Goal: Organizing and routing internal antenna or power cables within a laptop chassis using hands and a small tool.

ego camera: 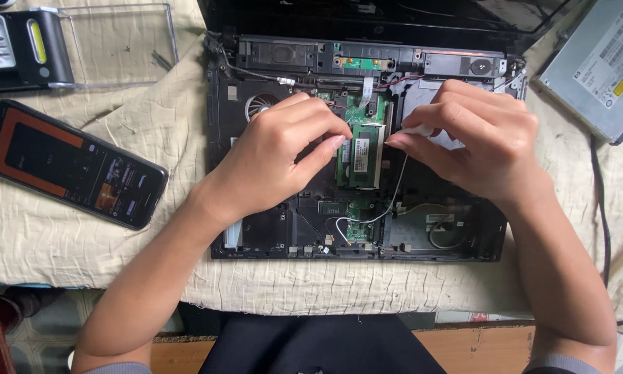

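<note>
An opened black laptop base [256, 239] lies on a beige cloth, its boards, fan [259, 106] and thin wires exposed. In its middle sits a green memory module [364, 156]. My left hand [284, 156] rests over the left part of the base, its thumb and forefinger touching the module's left edge. My right hand [474, 142] comes in from the right, fingertips pressed against the module's right edge, with a small white piece [417, 130] under its fingers. Neither hand lifts anything clear of the laptop.
A smartphone [69, 165] with a lit screen lies at the left on the cloth [83, 242]. A black tool case with a clear lid [27, 48] is at the top left. A grey optical drive [599, 62] sits top right, a black cable [598, 187] below it.
</note>
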